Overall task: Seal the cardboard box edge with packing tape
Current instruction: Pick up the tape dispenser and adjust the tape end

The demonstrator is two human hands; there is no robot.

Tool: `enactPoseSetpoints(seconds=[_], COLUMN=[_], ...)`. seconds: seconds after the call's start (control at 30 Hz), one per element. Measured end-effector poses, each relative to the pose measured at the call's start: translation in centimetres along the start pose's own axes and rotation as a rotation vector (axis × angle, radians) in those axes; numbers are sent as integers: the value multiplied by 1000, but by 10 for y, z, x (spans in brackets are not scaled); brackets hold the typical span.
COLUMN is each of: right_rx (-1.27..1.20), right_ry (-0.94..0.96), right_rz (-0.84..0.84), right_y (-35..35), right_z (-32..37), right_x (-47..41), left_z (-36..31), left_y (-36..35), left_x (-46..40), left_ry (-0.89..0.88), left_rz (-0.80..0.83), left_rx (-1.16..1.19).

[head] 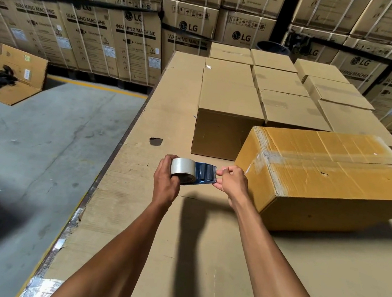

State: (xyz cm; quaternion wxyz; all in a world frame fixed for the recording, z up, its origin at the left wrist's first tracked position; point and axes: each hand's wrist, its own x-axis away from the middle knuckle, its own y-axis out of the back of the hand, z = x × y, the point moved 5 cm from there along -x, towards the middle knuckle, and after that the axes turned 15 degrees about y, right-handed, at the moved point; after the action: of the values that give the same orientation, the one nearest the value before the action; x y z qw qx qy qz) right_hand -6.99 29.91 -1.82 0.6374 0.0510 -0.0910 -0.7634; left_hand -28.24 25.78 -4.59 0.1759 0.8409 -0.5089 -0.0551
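Left hand (166,181) grips the tape roll (183,171); right hand (231,181) pinches its pulled-out end beside the cardboard box (331,175).

Stacked cartons (133,44) read "LG" – "WASHING MACHINE"; smaller print seemingly illegible.

Cardboard-covered platform (134,226), boxes (330,185) on top

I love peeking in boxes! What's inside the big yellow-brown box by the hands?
Can't tell: the box is closed, flaps folded down with clear tape strips on top. Nothing inside shows.
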Motion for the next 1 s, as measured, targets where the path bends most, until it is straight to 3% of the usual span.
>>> enactPoseSetpoints(seconds=[0.17,0.47,0.7,1.0], right_rx=[12,251,277,499], right_ry=[-1,220,295,504], right_rz=[16,-114,-140,-109], right_y=[1,5,10,9], right_z=[-3,8,17,33], right_x=[1,11,17,31], left_z=[-2,-5,-7,-7], left_y=[1,-4,-5,-6], left_x=[1,8,9,9], left_ry=[0,4,-16,-16], left_rz=[-13,3,8,5], left_rx=[4,1,-22,3])
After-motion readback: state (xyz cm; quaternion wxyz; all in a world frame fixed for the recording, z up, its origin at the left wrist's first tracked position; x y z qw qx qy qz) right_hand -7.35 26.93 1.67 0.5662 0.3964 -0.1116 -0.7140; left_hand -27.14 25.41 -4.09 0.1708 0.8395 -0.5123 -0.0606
